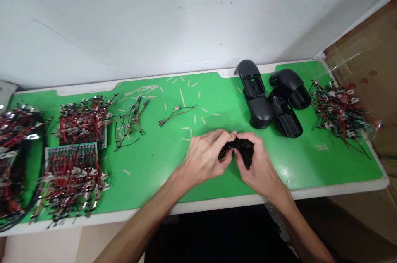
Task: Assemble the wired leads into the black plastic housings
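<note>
Near the front edge of the green table, my left hand [209, 153] and my right hand [259, 161] both grip a black plastic housing [246, 151]. The fingers are closed around it from either side, with the thumbs meeting close to its middle. A bit of red wire shows at the housing's left part, beside my left fingers. Much of the housing is hidden by the hands. Beyond my left hand lies a small wired circuit piece [176, 110] with red and black leads.
Black curved housings [256, 93] lie at the back right, near a tangled heap of wired boards [341, 110]. At left are bundles of red-wired boards [74, 176] and a black cable loop [41, 163]. Pale strips [203, 120] are scattered about the green tabletop [149, 184]. A wall [155, 19] stands behind.
</note>
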Demonstrator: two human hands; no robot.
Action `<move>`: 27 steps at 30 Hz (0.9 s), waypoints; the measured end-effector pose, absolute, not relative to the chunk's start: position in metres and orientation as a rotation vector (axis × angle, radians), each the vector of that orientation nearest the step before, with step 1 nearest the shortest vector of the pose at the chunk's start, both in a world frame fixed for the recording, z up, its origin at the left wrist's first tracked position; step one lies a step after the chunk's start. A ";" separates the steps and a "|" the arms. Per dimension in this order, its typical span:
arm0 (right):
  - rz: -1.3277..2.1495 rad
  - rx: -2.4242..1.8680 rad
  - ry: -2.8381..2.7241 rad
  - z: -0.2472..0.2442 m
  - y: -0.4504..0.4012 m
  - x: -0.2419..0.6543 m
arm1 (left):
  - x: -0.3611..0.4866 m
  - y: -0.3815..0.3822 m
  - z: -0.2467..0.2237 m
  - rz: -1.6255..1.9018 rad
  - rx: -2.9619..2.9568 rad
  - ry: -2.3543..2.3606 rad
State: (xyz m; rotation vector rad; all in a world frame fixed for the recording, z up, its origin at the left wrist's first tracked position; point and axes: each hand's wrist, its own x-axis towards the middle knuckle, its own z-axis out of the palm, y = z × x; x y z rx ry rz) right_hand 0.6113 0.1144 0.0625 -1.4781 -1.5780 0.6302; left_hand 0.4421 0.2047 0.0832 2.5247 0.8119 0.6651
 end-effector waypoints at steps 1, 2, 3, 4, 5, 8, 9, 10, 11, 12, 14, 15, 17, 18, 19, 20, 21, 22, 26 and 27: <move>0.630 -1.482 -1.576 0.062 0.114 0.611 | 0.442 0.205 0.083 0.657 2.540 0.806; 0.633 -1.485 -1.573 0.062 0.114 0.611 | 0.442 0.205 0.083 0.649 2.557 0.799; 0.634 -1.486 -1.570 0.061 0.114 0.611 | 0.441 0.205 0.083 0.638 2.575 0.790; 0.635 -1.486 -1.569 0.061 0.113 0.611 | 0.441 0.205 0.083 0.626 2.592 0.780; 0.638 -1.484 -1.571 0.060 0.113 0.612 | 0.441 0.206 0.083 0.612 2.608 0.771; 0.636 -1.484 -1.575 0.060 0.112 0.612 | 0.440 0.206 0.083 0.565 2.633 0.734; 0.632 -1.487 -1.574 0.060 0.111 0.612 | 0.439 0.207 0.083 0.555 2.636 0.721; 0.630 -1.491 -1.572 0.060 0.111 0.612 | 0.439 0.208 0.084 0.547 2.639 0.711; 0.630 -1.496 -1.567 0.060 0.111 0.612 | 0.439 0.208 0.084 0.537 2.643 0.705; 0.632 -1.499 -1.563 0.061 0.110 0.612 | 0.439 0.209 0.084 0.522 2.649 0.701; 0.649 -1.497 -1.556 0.061 0.110 0.612 | 0.439 0.210 0.086 0.489 2.666 0.692; 0.662 -1.494 -1.554 0.062 0.109 0.612 | 0.439 0.211 0.086 0.478 2.672 0.689; 0.676 -1.485 -1.551 0.062 0.109 0.612 | 0.439 0.211 0.087 0.479 2.674 0.687; 0.678 -1.483 -1.550 0.062 0.108 0.612 | 0.439 0.211 0.087 0.488 2.672 0.691; 0.679 -1.483 -1.550 0.062 0.108 0.612 | 0.439 0.211 0.087 0.499 2.667 0.697; 0.678 -1.483 -1.548 0.062 0.108 0.612 | 0.439 0.211 0.087 0.508 2.662 0.700; 0.678 -1.482 -1.547 0.062 0.107 0.612 | 0.439 0.210 0.087 0.516 2.656 0.704; 0.679 -1.480 -1.546 0.063 0.107 0.612 | 0.439 0.210 0.087 0.523 2.650 0.706; 0.678 -1.479 -1.535 0.063 0.108 0.612 | 0.439 0.210 0.086 0.545 2.609 0.713; 0.674 -1.482 -1.531 0.064 0.109 0.611 | 0.440 0.211 0.086 0.554 2.591 0.717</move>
